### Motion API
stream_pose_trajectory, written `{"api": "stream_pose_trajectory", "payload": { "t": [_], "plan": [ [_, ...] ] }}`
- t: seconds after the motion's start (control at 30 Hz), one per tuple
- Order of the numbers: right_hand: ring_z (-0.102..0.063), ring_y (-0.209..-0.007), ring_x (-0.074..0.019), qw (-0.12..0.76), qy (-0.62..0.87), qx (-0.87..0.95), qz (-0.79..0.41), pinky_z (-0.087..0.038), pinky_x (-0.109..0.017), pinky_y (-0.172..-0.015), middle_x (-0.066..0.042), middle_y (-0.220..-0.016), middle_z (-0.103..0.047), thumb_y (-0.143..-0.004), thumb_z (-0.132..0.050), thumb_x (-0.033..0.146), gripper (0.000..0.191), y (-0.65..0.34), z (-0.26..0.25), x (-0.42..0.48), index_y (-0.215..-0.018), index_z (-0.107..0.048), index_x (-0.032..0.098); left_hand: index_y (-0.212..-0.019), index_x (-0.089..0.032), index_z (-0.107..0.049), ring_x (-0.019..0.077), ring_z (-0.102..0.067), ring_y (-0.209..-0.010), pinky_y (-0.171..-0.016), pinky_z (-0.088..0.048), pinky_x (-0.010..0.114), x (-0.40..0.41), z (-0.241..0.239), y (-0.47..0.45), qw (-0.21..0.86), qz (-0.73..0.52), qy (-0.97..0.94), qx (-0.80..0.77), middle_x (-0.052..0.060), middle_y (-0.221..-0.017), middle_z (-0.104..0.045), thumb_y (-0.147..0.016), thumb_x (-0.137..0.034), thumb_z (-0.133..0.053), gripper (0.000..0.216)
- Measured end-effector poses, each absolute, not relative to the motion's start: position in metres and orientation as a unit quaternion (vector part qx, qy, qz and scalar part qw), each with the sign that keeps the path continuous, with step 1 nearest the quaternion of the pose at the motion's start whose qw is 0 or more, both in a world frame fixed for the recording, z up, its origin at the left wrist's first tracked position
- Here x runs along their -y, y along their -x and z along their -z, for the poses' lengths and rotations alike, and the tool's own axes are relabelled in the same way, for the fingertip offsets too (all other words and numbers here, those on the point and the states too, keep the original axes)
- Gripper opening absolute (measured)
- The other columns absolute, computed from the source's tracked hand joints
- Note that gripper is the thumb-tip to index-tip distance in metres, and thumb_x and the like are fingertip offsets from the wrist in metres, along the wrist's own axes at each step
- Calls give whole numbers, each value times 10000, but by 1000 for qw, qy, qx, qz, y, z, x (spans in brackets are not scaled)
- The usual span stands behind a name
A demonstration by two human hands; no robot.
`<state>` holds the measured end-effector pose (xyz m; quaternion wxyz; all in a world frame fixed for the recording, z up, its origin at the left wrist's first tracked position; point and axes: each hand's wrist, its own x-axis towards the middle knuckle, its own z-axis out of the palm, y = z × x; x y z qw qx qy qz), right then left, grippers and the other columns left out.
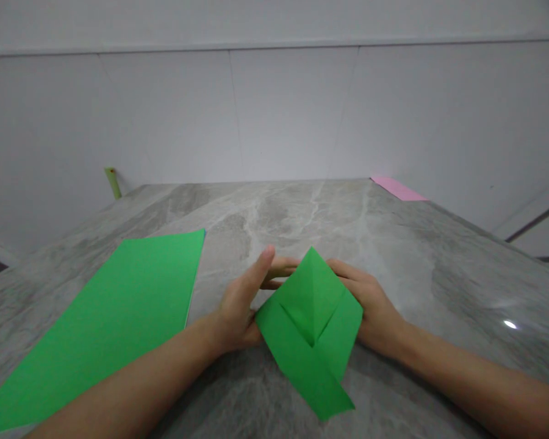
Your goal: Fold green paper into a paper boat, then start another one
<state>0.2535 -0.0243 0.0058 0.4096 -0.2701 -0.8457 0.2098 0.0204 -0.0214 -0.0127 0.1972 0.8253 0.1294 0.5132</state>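
Note:
A partly folded green paper (312,329) with a pointed top and creased flaps is held just above the grey marble table (302,213). My left hand (242,305) grips its left edge, fingers stretched up and behind the sheet. My right hand (370,305) holds the right edge, its fingers curled behind the paper and mostly hidden. The paper's lower corner points toward me.
A flat green sheet (114,323) lies on the table at the left. A pink sheet (399,188) rests at the far right corner by the white wall. A small green stick-like object (113,182) leans at the far left corner.

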Motion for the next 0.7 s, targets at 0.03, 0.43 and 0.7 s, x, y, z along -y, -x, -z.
{"api": "stream_pose_trajectory", "payload": {
  "t": [0.03,0.43,0.7],
  "plan": [
    [-679,-781,-166,408,262,848,-212,-558,-268,-665,-44,-906,-681,-883,-596,135,156,-254,-7,25,-950,-708,221,-1580,-266,-21,268,-643,-1136,-870,-589,385,21,11,-21,191,-500,-837,-118,165,-1338,-590,-898,-237,-663,938],
    [-637,-891,-182,452,286,838,-106,-583,-334,-757,-45,-1163,-609,-942,-583,198,311,-267,5,35,-1186,-687,362,-1352,-165,-532,271,-596,-1097,-891,-552,438,28,-10,-16,-3,-434,-894,-107,162,-1215,-565,-953,-290,-547,418],
    [-639,-895,-196,447,294,835,-125,-603,-345,-762,-42,-1105,-631,-932,-622,264,250,-266,-1,40,-1146,-700,369,-1187,-188,-564,215,-586,-982,-819,-546,350,29,-13,-15,-6,-430,-897,-101,110,-1120,-521,-936,-257,-569,260]
  ]
}}
